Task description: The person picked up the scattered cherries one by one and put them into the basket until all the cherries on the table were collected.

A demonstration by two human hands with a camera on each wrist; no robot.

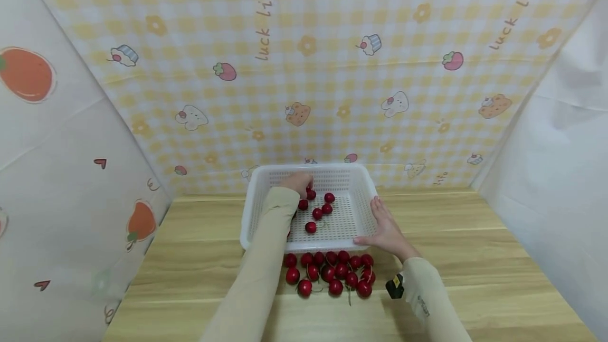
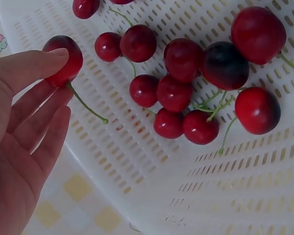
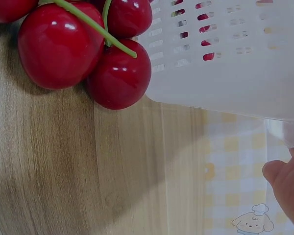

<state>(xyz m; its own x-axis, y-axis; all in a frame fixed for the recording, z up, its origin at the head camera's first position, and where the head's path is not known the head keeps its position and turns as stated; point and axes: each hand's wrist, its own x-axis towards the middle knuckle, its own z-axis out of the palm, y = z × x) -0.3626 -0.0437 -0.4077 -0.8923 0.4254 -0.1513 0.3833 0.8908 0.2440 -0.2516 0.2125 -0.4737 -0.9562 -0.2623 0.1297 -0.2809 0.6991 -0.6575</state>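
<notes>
In the left wrist view, my left hand (image 2: pixel 24 112) pinches a dark red cherry (image 2: pixel 71 66) between thumb and fingers, its green stem hanging down. That hand reaches into the white slotted plastic basket (image 1: pixel 351 215), near its back wall in the head view. Several other cherries (image 2: pixel 174 93) lie loose on the basket floor, some with stems. My right hand (image 1: pixel 387 231) rests against the basket's near right corner, thumb on the front rim and fingers extended along the right side. The left forearm hides part of the basket's left side in the head view.
A cluster of cherries (image 1: pixel 334 273) lies on the wooden table (image 1: pixel 475 257) just in front of the basket. A yellow-checked cloth (image 1: pixel 332 78) hangs behind, close to the basket's back. White patterned sheets (image 1: pixel 71 136) stand at both sides.
</notes>
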